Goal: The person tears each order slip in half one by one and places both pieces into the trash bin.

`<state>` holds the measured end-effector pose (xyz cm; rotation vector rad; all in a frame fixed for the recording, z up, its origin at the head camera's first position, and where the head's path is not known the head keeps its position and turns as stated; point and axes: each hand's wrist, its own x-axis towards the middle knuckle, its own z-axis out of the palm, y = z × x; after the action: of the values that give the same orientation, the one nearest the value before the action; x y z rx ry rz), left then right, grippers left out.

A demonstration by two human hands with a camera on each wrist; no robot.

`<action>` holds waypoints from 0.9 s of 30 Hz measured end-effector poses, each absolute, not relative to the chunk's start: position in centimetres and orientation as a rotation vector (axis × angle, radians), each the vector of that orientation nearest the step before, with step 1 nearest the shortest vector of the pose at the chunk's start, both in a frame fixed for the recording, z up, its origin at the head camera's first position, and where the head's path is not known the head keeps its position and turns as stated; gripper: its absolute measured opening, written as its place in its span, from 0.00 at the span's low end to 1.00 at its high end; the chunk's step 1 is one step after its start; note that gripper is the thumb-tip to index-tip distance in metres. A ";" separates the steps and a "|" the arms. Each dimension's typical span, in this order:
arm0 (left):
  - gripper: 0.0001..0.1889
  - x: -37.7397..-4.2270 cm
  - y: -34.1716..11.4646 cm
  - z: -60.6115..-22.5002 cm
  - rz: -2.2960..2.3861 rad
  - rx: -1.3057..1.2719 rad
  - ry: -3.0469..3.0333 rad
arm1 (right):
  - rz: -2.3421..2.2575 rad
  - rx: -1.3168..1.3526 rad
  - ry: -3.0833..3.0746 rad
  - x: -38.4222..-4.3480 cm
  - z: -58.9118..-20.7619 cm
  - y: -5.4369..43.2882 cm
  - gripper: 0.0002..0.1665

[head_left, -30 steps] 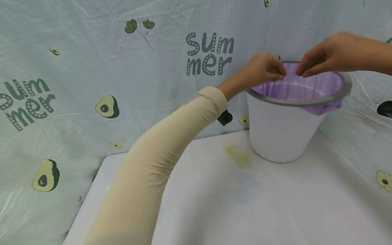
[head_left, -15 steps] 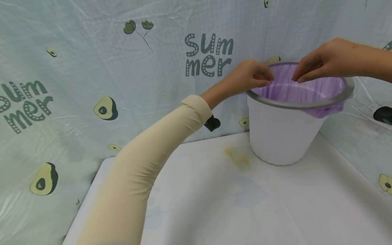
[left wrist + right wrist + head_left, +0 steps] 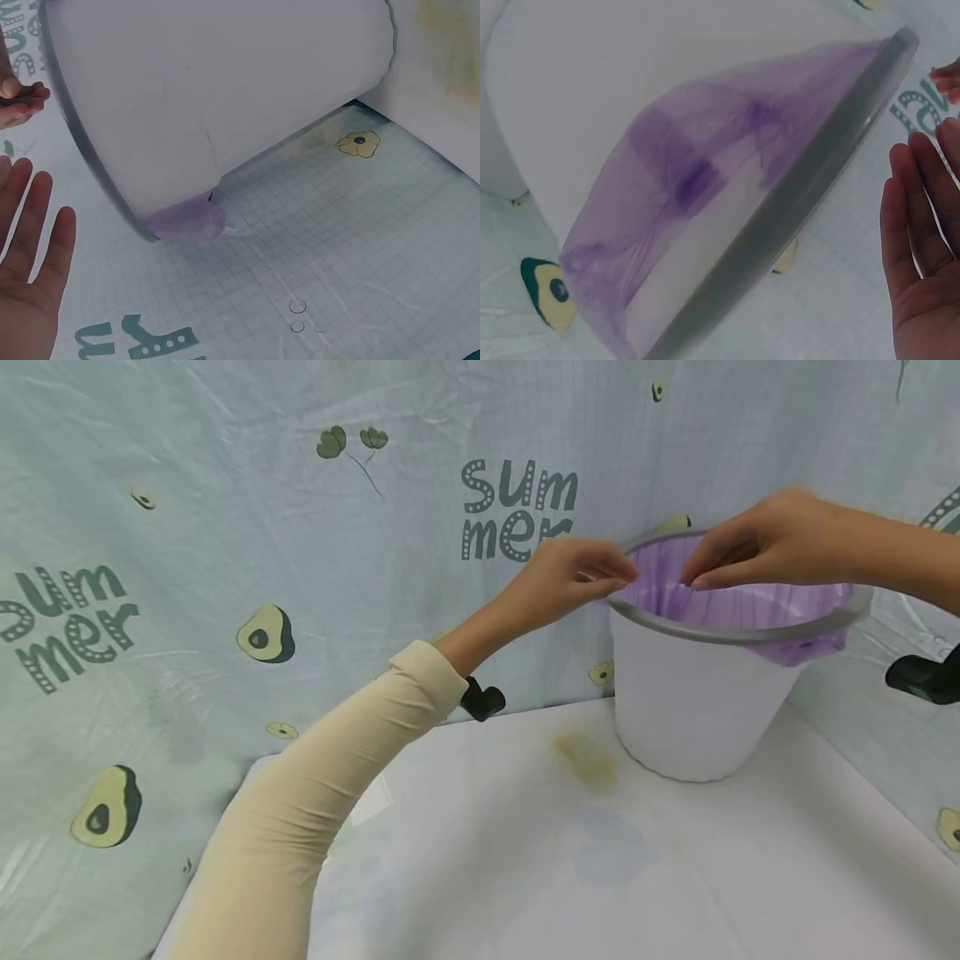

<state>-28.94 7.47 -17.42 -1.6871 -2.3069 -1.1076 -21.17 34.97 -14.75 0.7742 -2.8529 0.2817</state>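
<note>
A white trash bin [image 3: 686, 702] with a grey rim [image 3: 738, 634] stands at the right, lined with a purple trash bag [image 3: 750, 603] whose edge folds out over the rim. My left hand [image 3: 566, 578] hovers by the bin's left rim; its fingers are relaxed and hold nothing. Over the bin's opening is my right hand [image 3: 780, 545], fingers loosely bent and holding nothing. In the left wrist view, the left hand's fingers [image 3: 54, 247] look straight and apart. The right wrist view has the right hand [image 3: 930, 255] with extended fingers beside the rim, near the bunched bag [image 3: 697, 180].
The bin stands on a white table [image 3: 525, 860] with a faint yellow patch [image 3: 587, 762]. A pale green printed cloth [image 3: 375, 552] hangs behind the table and at its sides. A black device [image 3: 482, 700] shows below the left wrist.
Both hands have moved left and slightly down in the head view. The left hand has gone from over the bin's opening to its left rim. The bin stays in place.
</note>
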 end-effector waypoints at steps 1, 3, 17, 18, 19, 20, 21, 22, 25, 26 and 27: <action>0.09 -28.7 7.0 -17.5 -1.113 -1.679 -2.305 | 0.295 0.799 -2.838 -21.1 -14.9 34.7 0.09; 0.09 -28.2 6.1 -17.6 -1.125 -1.663 -2.306 | 0.337 0.840 -2.823 -20.9 -15.2 34.3 0.09; 0.10 -25.8 0.9 -20.2 -1.106 -1.694 -2.234 | 0.433 0.982 -2.722 -19.5 -16.0 30.7 0.10; 0.10 -25.8 0.6 -20.5 -1.098 -1.694 -2.227 | 0.429 0.991 -2.713 -19.5 -16.1 30.4 0.10; 0.10 -25.6 0.3 -20.8 -1.097 -1.693 -2.228 | 0.439 1.009 -2.702 -19.4 -16.2 30.2 0.11; 0.10 -25.5 0.0 -21.1 -1.100 -1.692 -2.229 | 0.458 1.028 -2.690 -19.3 -16.4 29.9 0.11; 0.10 -25.4 -0.3 -21.4 -1.104 -1.694 -2.227 | 0.478 1.044 -2.682 -19.3 -16.5 29.6 0.11; 0.10 -25.2 -0.5 -21.6 -1.107 -1.692 -2.231 | 0.498 1.064 -2.673 -19.2 -16.7 29.4 0.11; 0.10 -24.8 -1.3 -22.4 -1.097 -1.684 -2.240 | 0.566 1.135 -2.659 -19.2 -17.2 28.7 0.10; 0.10 -24.7 -1.6 -22.6 -1.096 -1.680 -2.240 | 0.581 1.158 -2.658 -19.3 -17.3 28.4 0.10; 0.10 -24.6 -1.9 -22.8 -1.090 -1.677 -2.238 | 0.592 1.188 -2.654 -19.3 -17.5 28.2 0.10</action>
<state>-24.58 -1.89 -22.79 -1.6770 -2.2384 -1.0899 -19.33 28.24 -17.45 1.1878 -2.6539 0.5918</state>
